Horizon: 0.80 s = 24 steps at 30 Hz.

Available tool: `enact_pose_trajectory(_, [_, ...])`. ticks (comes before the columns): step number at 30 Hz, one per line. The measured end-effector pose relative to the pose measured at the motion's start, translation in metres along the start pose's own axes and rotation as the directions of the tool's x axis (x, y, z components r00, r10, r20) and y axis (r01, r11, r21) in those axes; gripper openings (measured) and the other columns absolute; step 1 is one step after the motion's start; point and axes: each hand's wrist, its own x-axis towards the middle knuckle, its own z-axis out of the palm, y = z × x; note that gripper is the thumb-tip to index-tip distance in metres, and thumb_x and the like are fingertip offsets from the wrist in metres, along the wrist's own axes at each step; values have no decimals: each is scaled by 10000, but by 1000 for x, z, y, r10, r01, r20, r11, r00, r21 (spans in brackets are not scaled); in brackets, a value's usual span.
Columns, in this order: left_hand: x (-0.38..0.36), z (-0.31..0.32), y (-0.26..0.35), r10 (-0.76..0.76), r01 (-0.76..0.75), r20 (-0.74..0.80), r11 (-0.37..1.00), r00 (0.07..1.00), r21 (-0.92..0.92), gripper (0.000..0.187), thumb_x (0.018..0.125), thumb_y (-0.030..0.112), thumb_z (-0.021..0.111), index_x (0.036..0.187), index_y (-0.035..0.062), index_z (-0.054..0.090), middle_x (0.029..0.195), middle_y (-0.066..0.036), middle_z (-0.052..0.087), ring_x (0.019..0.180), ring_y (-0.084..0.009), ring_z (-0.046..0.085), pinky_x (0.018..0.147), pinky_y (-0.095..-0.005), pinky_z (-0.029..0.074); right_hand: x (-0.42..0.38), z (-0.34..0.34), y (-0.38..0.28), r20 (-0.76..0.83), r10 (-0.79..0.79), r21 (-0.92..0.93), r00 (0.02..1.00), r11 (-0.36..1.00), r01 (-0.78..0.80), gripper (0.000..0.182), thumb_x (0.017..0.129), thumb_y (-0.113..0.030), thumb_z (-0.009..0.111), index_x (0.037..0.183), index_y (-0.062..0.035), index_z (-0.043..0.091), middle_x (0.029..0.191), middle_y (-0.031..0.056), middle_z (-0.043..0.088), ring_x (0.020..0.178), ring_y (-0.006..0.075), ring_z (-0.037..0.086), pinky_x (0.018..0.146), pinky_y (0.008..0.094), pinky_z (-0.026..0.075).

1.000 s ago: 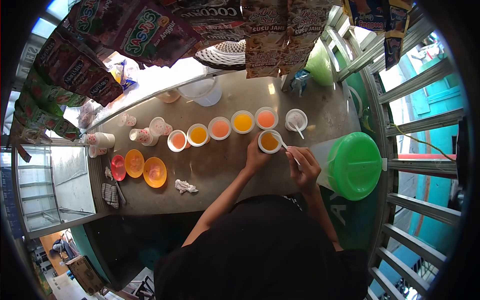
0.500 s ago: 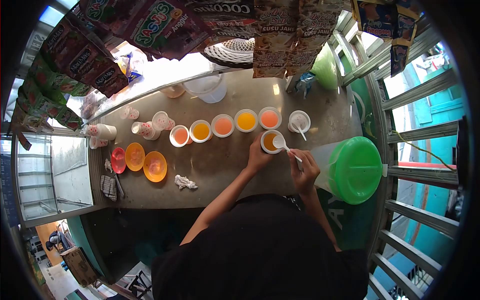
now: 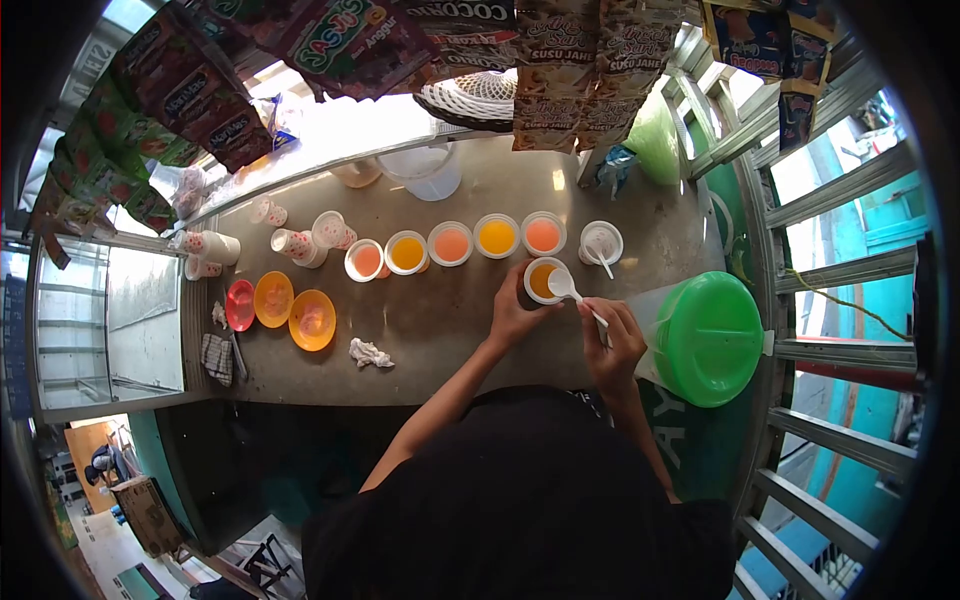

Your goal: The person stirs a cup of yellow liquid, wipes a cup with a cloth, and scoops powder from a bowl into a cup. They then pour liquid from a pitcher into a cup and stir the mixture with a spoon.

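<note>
My left hand [image 3: 514, 314] grips a white cup of orange drink [image 3: 541, 279] on the grey counter [image 3: 440, 320]. My right hand [image 3: 612, 340] holds a white plastic spoon [image 3: 565, 287], its bowl lifted just over the cup's right rim. Behind the cup stands a row of several filled cups [image 3: 452, 244], orange and pink. At the right end of the row is a white cup with another spoon [image 3: 600, 243] in it.
A jug with a green lid [image 3: 705, 338] stands right of my right hand. Orange and red lids [image 3: 290, 310], a crumpled tissue [image 3: 368, 352], stacked paper cups [image 3: 300, 245] and a white bucket [image 3: 428, 175] lie left and back. Drink sachets [image 3: 330, 40] hang overhead. Metal bars [image 3: 840, 200] at right.
The spoon has come up out of the drink and now sits above the cup's right rim. My left hand stays on the cup.
</note>
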Motion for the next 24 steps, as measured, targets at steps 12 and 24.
enact_pose_trajectory(12, [-15,-2,-16,-99,98,-33,994,995,-44,541,744,96,792,1210,-45,556,1157,-176,662,1083,-243,659,951,-345,517,-27,-1,8,73,-7,-24,997,1000,8,92,845,-13,712,915,11,657,844,132,673,736,293,631,656,379,499])
enact_pose_trajectory(24, [-67,-23,-14,-182,172,-250,983,951,-63,590,727,102,828,1237,-4,549,1210,-137,633,1110,-238,634,966,-354,515,-1,14,-18,64,-254,230,965,945,233,154,800,34,743,937,37,673,844,146,671,720,288,648,667,360,523])
